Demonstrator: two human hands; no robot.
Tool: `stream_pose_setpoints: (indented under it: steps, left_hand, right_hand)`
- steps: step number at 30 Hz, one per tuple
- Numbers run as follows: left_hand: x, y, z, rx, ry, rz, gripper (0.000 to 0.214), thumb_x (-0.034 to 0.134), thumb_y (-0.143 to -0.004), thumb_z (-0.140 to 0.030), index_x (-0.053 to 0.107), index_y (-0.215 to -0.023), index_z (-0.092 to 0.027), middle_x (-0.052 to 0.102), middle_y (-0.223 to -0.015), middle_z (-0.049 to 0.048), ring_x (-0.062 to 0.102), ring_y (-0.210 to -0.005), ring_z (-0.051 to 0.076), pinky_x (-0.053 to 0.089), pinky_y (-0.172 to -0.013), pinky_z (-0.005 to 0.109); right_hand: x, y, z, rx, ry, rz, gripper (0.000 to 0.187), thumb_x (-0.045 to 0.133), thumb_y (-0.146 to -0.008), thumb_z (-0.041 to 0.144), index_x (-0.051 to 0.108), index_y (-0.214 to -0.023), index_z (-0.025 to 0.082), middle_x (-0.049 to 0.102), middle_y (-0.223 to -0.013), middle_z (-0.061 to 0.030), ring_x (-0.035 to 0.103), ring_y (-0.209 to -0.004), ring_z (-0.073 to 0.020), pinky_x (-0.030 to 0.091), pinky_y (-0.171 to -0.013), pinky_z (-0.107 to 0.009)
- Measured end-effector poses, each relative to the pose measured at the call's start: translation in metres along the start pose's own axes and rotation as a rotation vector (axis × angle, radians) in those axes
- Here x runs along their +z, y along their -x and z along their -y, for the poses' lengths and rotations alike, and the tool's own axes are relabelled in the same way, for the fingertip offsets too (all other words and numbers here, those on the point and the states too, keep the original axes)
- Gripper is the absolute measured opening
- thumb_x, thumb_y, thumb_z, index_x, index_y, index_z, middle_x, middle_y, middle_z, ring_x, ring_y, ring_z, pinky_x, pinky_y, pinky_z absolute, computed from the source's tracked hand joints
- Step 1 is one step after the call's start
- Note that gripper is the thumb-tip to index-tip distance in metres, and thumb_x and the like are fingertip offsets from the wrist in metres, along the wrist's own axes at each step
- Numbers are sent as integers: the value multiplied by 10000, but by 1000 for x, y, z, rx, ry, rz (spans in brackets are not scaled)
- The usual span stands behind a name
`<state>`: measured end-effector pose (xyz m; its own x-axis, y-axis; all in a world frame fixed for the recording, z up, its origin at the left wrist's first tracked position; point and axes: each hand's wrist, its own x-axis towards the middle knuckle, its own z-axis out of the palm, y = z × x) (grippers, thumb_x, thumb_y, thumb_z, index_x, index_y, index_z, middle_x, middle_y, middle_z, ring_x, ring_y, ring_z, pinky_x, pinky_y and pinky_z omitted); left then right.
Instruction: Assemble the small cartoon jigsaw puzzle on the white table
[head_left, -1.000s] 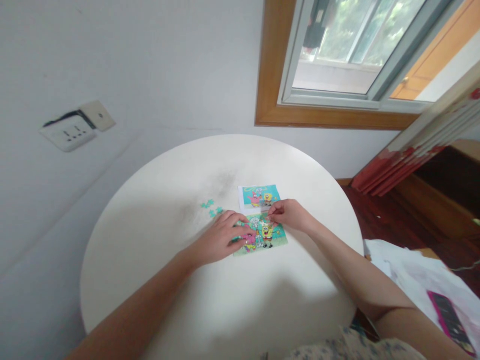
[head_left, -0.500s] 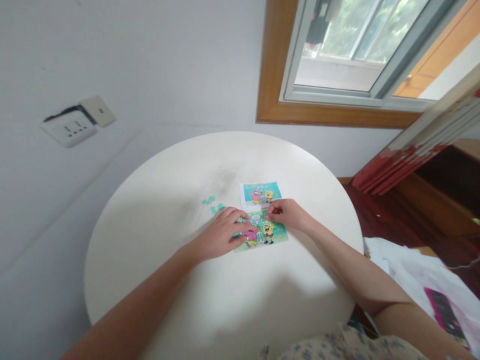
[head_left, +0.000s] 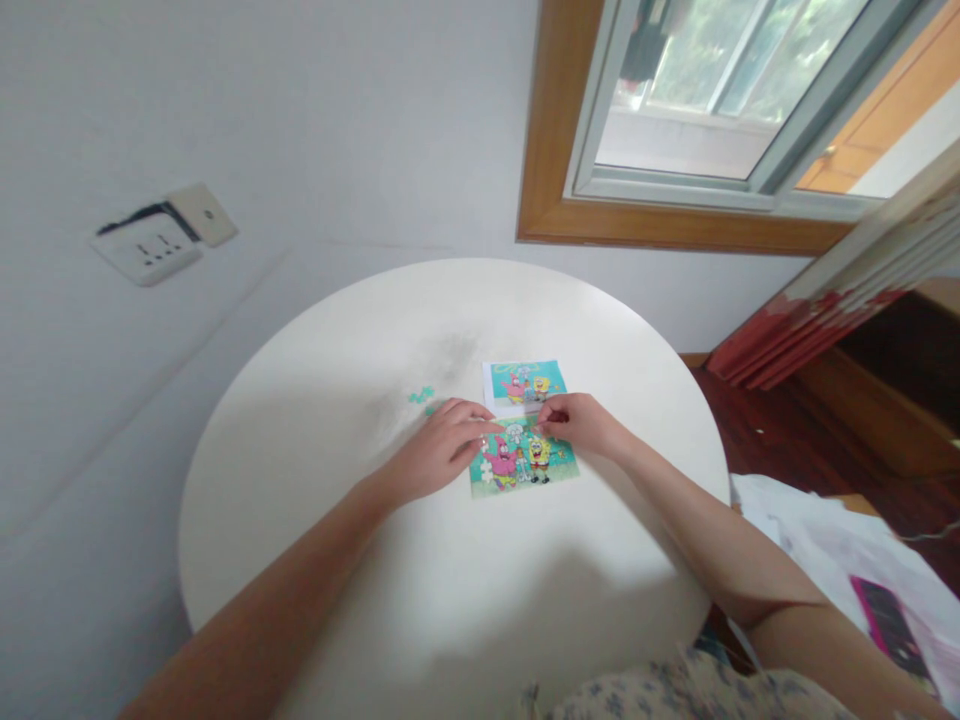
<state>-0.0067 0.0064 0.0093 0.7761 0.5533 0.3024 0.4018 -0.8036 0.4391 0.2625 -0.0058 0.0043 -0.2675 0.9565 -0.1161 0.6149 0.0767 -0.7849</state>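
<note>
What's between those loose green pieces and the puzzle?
In the head view, the left hand lies between the loose pieces and the puzzle, overlapping the puzzle's upper left edge; white table shows around it.

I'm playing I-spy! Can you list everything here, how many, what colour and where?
Puzzle: one, multicoloured, near centre
Picture sheet: one, mostly blue, just beyond puzzle
Loose pieces: several, teal, left of puzzle
Table: one, white, centre
Wall: one, pale, behind table
Socket: one, white, on wall, left
Wall plate: one, cream, beside socket
Window: one, grey, brown surround, upper right
Panel: one, orange, through window
Curtain: one, red and cream, right
Floor: one, reddish brown, right
Furniture: one, brown, far right
Covering: one, white, lower right
Likely phone: one, dark and pink, on covering
Garment: one, pale, patterned, bottom
Forearms: two, bare, lower half
Left hand: one, bare, puzzle's left side
Right hand: one, bare, puzzle's upper right
</note>
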Motion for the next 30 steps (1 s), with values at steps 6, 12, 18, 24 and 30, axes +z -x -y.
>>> stream_pose_setpoints:
  steps: [6,12,18,24,30]
  left_hand:
    - [-18,4,23,-75,-51,-156,264,425,-952,-201,647,-1094,-208,627,-1048,65,541,-1009,203,415,-909,355]
    - [-14,5,23,-35,-29,-78,263,431,-958,-231,653,-1096,-199,630,-1033,75,543,-1006,205,422,-908,352]
    - [-13,5,26,-30,-37,-65,269,431,-963,-269,650,-1097,-190,627,-1026,84,547,-996,208,433,-893,351]
    - [-16,6,26,-34,-69,-82,218,453,-943,-254,650,-995,-173,631,-983,82,554,-965,210,439,-878,348]
    - [-16,7,26,-33,-78,-71,203,452,-932,-224,643,-981,-178,628,-988,76,551,-968,210,436,-879,352]
  right_hand:
    - [5,4,11,-105,-122,50,246,660,-760,390,696,-786,148,630,-695,-6,505,-604,-111,384,-565,-219]
    - [20,-12,33,-375,0,351,172,601,-828,257,735,-888,166,694,-799,-19,566,-665,-113,415,-619,-204]
    - [26,-45,67,-539,270,636,192,577,-797,95,739,-846,186,696,-757,16,585,-660,-94,412,-645,-192]
    - [26,-55,93,-516,358,766,163,623,-773,73,745,-791,180,690,-711,27,579,-638,-81,405,-647,-192]
    - [29,-60,96,-506,373,831,117,667,-764,112,755,-795,184,687,-693,27,570,-622,-81,396,-629,-206]
